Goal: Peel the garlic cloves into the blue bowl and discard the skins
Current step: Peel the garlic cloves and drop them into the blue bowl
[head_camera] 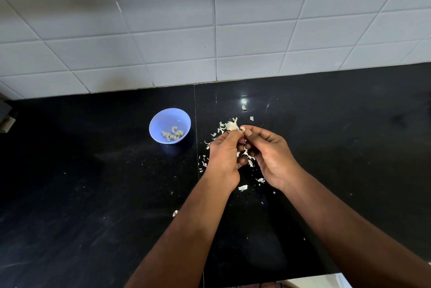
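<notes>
Both hands pinch one garlic clove (242, 128): left hand (225, 152), right hand (271, 152) | risk: skins (243, 187) scattered under hands, clove slips short of blue bowl (169, 128) left of them

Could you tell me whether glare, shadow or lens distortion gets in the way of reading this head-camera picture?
Head view: a small bright glare spot on the glossy black counter behind the hands; wide-angle bending curves the wall tiles; the blue bowl casts a soft shadow toward the camera; left hand, right hand and garlic skins are evenly lit and sharp.
</notes>
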The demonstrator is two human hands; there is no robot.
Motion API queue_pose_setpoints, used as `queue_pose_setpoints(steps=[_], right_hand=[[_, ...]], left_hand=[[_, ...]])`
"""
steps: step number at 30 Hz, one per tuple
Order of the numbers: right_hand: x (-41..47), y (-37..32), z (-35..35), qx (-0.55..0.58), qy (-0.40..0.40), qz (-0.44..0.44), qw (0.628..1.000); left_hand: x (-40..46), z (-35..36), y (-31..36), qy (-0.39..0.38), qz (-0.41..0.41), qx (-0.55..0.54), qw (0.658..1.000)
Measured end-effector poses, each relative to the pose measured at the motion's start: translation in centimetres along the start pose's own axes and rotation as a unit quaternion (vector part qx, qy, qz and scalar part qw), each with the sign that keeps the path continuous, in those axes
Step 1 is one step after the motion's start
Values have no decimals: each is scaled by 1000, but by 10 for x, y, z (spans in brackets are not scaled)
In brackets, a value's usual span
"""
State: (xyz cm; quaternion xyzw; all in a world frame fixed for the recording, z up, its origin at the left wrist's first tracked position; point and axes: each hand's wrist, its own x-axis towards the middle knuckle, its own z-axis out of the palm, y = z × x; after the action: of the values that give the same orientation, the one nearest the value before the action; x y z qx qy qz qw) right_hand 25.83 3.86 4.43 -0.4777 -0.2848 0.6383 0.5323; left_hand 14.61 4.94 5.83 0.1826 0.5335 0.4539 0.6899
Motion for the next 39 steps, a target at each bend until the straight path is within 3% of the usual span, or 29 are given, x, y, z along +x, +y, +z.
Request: queue_pose_setpoints(steps=[9, 14, 18, 23, 26, 31, 34, 39], right_hand=[[10, -1, -2, 124, 47, 54, 990], [11, -1, -6, 35, 64, 20, 997], [10, 0, -8, -159, 73, -43, 984], [9, -4, -14, -371, 59, -114, 920], [4, -7, -14, -415, 29, -135, 899], [-2, -8, -16, -455, -38, -183, 871], [-3, -8, -16, -420, -33, -186, 888], [0, -8, -8, -234, -12, -132, 963]], left_hand=[[1, -13, -4, 17, 35, 138, 990], [1, -24, -2, -10, 34, 317, 948], [6, -34, -8, 0, 81, 424, 902], [4, -33, -2, -9, 92, 332, 939], [4, -28, 0, 5, 145, 286, 947], [9, -25, 0, -18, 113, 237, 965], [9, -23, 1, -38, 56, 152, 986], [8, -19, -1, -60, 7, 31, 998]])
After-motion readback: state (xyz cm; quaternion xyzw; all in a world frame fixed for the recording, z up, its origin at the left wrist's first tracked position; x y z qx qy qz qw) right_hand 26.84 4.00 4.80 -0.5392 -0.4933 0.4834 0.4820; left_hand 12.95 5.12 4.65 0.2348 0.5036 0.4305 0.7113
